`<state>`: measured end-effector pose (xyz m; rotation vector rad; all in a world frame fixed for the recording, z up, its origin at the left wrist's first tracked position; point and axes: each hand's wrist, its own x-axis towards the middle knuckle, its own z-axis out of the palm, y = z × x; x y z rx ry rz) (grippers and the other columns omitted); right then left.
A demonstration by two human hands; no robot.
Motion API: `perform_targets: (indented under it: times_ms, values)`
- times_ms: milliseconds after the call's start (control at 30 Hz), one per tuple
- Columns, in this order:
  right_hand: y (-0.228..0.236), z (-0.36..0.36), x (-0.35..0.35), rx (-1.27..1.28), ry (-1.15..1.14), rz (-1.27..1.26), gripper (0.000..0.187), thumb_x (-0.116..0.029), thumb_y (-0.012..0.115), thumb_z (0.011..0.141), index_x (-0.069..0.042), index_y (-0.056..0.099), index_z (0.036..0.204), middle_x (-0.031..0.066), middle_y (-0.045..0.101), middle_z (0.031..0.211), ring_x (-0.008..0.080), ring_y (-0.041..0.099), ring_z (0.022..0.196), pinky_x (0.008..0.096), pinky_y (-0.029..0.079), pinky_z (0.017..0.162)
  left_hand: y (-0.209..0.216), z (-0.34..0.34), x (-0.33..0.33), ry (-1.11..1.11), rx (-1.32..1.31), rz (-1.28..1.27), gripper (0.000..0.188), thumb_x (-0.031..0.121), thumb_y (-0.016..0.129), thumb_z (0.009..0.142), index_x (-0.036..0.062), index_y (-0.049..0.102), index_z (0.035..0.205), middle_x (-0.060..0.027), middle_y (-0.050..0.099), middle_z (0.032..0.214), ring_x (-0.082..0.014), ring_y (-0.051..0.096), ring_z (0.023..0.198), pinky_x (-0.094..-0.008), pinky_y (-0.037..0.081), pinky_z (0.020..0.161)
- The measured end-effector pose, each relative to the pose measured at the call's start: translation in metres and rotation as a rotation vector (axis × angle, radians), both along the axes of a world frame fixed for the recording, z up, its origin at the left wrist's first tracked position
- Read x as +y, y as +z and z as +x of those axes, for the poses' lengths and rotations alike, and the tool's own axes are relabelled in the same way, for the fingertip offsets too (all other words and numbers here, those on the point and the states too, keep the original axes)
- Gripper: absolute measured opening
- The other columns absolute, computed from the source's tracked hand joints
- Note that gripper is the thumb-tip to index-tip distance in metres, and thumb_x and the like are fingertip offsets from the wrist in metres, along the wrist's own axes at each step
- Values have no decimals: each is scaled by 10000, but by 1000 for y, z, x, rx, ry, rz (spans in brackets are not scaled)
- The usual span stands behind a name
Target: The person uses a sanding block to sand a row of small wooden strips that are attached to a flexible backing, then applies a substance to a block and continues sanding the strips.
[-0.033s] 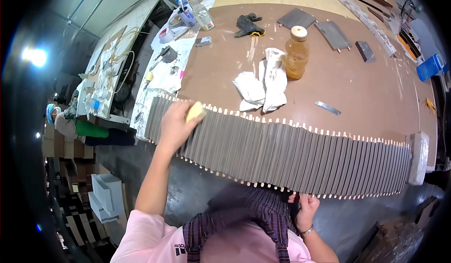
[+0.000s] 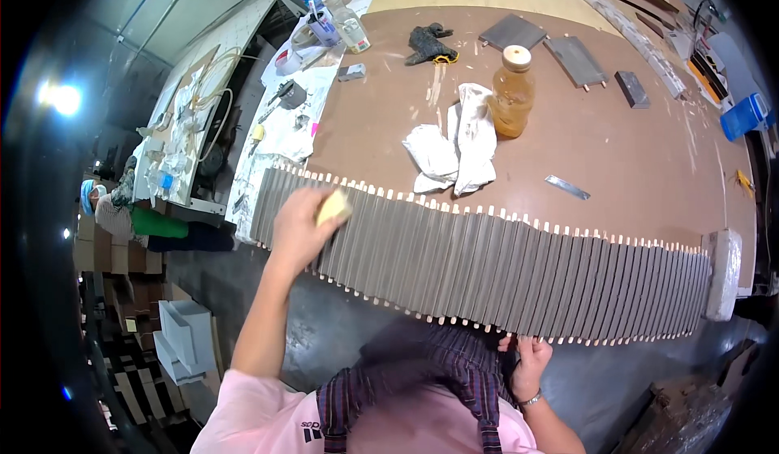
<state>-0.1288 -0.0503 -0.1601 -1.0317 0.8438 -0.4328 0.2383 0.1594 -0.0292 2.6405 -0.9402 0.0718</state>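
Observation:
A long row of grey-brown slats (image 2: 503,271) with pale dowel pegs at both ends lies side by side along the near edge of the brown table (image 2: 633,154). My left hand (image 2: 300,227) grips a yellow sponge (image 2: 333,206) and presses it on the slats near the row's left end. My right hand (image 2: 527,361) rests its fingertips on the near ends of the slats at the middle of the row, holding nothing that I can see.
Behind the row lie white rags (image 2: 454,142), an amber bottle (image 2: 511,93), a metal strip (image 2: 566,186), a black glove (image 2: 428,44) and grey panels (image 2: 576,58). A white block (image 2: 722,271) closes the row's right end. A person (image 2: 101,206) sits far left.
My left hand with the sponge has slid a little to the left and toward me across the slats. My right hand has stayed put.

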Motion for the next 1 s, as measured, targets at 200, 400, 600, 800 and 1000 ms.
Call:
perform_targets:
  times_ms: [200,400,600,800,1000]
  values:
    - [4,0,4,9,14,-11,339,-256,583,1032,49,640,896,185,720,817,222,688,686,345,566,678,26,-25,36,116,212,29,422,309,861,764,11,728,1030,-137,706,973,-311,688,920,-388,543,825]
    - [4,3,-1,-7,97,-31,434,-344,568,1044,60,648,906,172,717,818,211,678,694,338,552,678,9,15,-5,90,-9,-65,414,297,836,787,18,716,1068,-145,703,1001,-332,681,946,-401,542,826]
    - [1,1,5,6,47,-28,451,-358,563,1048,73,648,944,171,715,822,217,678,697,338,549,679,25,-19,27,122,223,117,419,289,831,779,25,720,1085,-135,710,1013,-324,685,962,-401,545,833]
    - [-2,3,4,-43,36,-25,456,-357,566,1045,76,650,932,175,710,816,222,680,700,345,553,683,7,40,-17,101,6,50,423,292,818,791,36,718,1113,-122,703,1048,-312,674,990,-410,533,864]
    - [-3,0,5,-42,44,-34,457,-359,573,1042,81,643,942,187,709,820,230,680,702,353,557,687,17,34,-19,90,-43,56,416,325,802,804,60,715,1114,-98,696,1041,-307,659,1013,-419,529,861]
